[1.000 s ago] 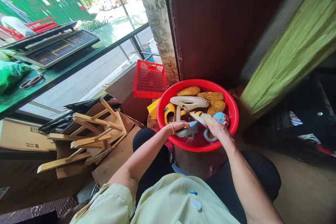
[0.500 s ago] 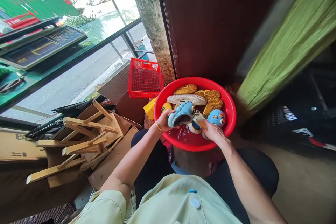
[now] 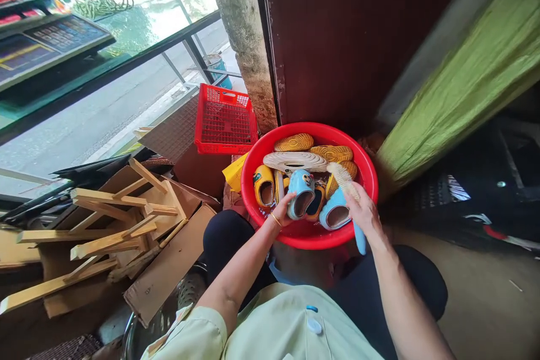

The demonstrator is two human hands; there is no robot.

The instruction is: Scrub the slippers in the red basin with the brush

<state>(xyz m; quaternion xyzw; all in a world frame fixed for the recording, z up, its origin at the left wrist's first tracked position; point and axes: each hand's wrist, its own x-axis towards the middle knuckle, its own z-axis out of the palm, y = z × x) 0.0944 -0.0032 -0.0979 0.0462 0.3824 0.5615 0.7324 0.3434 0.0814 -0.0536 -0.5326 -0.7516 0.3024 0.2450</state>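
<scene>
left hand: the hand [image 3: 283, 212] has its grip closed on the side of a light blue shoe [image 3: 301, 193], opening tipped toward the person, over the basin.
right hand: the hand [image 3: 364, 215] has its grip wrapped round a brush [image 3: 344, 176], pale bristles up, blue handle end below.
basin: the red basin [image 3: 310, 241] sits before the knees; a second blue shoe [image 3: 334, 211] lies in it below the brush, a yellow shoe [image 3: 264, 184] at the left, a white sole [image 3: 295, 161] and yellow-brown soles [image 3: 294, 142] toward the back.
left side: red crate [image 3: 226, 124], wooden frames [image 3: 126, 225].
desk: the green desk [image 3: 137, 31] bears a scale [image 3: 54, 45].
</scene>
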